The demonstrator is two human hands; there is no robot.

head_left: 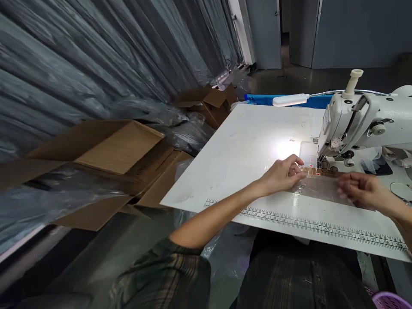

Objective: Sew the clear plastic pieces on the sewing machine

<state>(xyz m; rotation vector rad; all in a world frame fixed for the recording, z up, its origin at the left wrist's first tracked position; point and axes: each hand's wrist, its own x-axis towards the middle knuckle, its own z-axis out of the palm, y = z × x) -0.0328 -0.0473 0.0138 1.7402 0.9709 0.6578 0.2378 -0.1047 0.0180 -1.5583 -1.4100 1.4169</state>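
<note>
Clear plastic, a flat see-through sheet [325, 186] with a brown strip [318, 172] along its far edge, lies on the white table [244, 146] just in front of the sewing machine [363, 122], toward the table's right side. My left hand [283, 175] lies palm down on the sheet's left end, fingers stretched out close together and pressing it flat, fingertips almost at the needle area. My right hand [362, 189] is at the sheet's right end, fingers loosely curled; it is blurred, so I cannot tell whether it pinches the plastic or only touches it. A printed ruler [309, 224] runs along the table's near edge, below both hands. The machine's lamp [290, 100] throws a bright patch on the table by my left hand. Beyond the table's left edge stand open cardboard boxes [112, 150] with crumpled plastic bags [189, 133] among them.
</note>
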